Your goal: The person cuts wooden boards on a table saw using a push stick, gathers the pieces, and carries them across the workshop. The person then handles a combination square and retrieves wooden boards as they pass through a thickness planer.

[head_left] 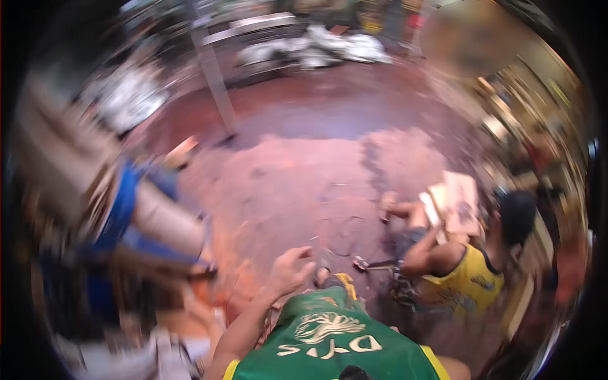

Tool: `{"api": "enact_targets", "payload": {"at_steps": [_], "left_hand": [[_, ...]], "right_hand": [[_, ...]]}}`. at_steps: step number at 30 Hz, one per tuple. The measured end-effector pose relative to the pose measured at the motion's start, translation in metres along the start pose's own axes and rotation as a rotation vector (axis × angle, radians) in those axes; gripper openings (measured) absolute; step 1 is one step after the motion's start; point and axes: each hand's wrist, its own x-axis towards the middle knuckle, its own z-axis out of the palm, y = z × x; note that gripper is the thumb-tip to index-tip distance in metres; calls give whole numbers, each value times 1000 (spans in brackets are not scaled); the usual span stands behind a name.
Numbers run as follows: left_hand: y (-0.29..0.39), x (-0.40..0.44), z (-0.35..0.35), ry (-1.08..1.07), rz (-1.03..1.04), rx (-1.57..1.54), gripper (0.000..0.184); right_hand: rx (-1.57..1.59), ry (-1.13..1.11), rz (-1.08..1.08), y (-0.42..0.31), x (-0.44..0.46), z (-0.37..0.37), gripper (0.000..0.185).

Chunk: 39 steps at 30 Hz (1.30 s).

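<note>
Red floor around a green jersey

Dull and stained, the floor spreads ahead of the jersey through a cluttered room, much of it blurred. One straight grey post stands far ahead and left of the jersey. Two crumpled whitish heaps show: one far ahead of it, one far to its left. Nearer on its left is one brown, layered stack with blue banding. To its right, one co-worker in a yellow vest sits low, with at least two flat, pale brown pieces, one rectangular and dark-marked. The jersey, worn on the body, is cloth with a pale tree-shaped print and yellow edging. Just ahead-left of it, the left hand hangs loose, fingers slightly bent, apparently gripping nothing; the right is hidden, its state impossible to tell.
</note>
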Motion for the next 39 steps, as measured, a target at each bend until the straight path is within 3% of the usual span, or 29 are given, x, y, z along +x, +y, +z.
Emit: {"api": "enact_targets", "payload": {"at_steps": [2,4,6,8,10,13,17,19,22,24,25,26,27,28,29,31,32,34,35,36,39], "left_hand": [[-59,73,29,-71,11,31,40],[-139,125,52,-165,-135,74,44],[-252,138,64,-141,-409,262,56],[-386,112,50,-322,-686,343,58],[-390,124,36,-374,-1012,310,53],[-384,200,42,-355,-1183,221,47],[-400,359,81,-366,-1176,171,38],[-418,455,101,-367,-1144,159,34],[-445,618,122,-343,-1048,162,28],[-477,747,127,-217,-982,20,24],[-499,823,130,-81,-964,-231,22],[-511,908,143,-17,-865,-342,20],[-499,995,167,-128,-534,98,40],[-402,1076,188,-224,-292,464,44],[-385,1148,217,-225,-248,403,46],[-295,1259,272,-229,-127,381,47],[-274,1304,305,-238,-116,368,46],[-244,1381,370,-238,-107,328,46],[-252,1412,403,-263,-102,313,46],[-263,1438,437,-272,-43,309,45],[-288,1461,510,-390,-192,271,47]], "right_hand": [[85,-26,30,-45,1,-47,45],[140,-28,39,-78,22,-89,45],[175,-32,24,-109,52,-133,45],[202,-14,-13,-142,90,-181,44],[255,59,-81,-185,133,-238,44],[419,289,-165,-254,225,-329,44],[457,224,2,-300,295,-529,56],[614,372,56,-323,355,-590,58],[616,152,-113,-364,426,-663,60],[805,262,-124,-413,426,-697,43],[864,353,-116,-419,429,-721,40],[924,444,-110,-423,433,-745,37],[980,533,-106,-424,445,-763,34],[847,665,-219,-394,496,-746,31],[703,806,-316,-362,554,-723,28],[1650,383,420,-385,498,-850,21],[1343,194,404,-351,541,-847,23],[787,377,405,-310,597,-860,28],[535,265,264,-281,644,-837,31],[275,171,124,-251,687,-864,37],[591,83,329,-230,745,-977,42]]}}
